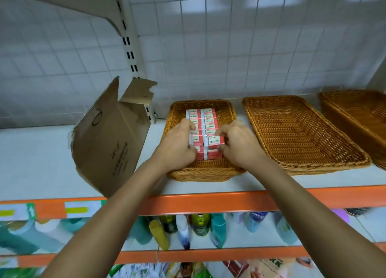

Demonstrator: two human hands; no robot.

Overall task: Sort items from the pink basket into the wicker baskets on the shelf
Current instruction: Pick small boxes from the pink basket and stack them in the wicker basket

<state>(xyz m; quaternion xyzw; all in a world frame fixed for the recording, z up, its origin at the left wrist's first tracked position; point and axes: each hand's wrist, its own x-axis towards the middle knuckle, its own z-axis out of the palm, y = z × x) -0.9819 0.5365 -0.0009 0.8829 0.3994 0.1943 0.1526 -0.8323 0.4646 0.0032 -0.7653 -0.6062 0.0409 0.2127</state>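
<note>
From the head camera, both hands reach into the left wicker basket (pixel 227 114). The left hand (pixel 177 146) has its fingers curled over the left row of red-and-white boxes (pixel 206 119) and grips them from the side. The right hand (pixel 240 146) pinches a raised box (pixel 216 141), which sits tilted above the right row near the basket's front. The boxes lie in two tight rows down the middle of this basket, running from its back wall toward the front.

The basket stands on a white shelf (pixel 41 162) with an orange front edge. Just beside it on the right is the middle wicker basket (pixel 302 135), and a third wicker basket (pixel 359 114) is partly cut off at the frame's edge. A torn cardboard box (pixel 110 144) stands open to the left. Blurred bottles (pixel 200 225) fill the shelf below.
</note>
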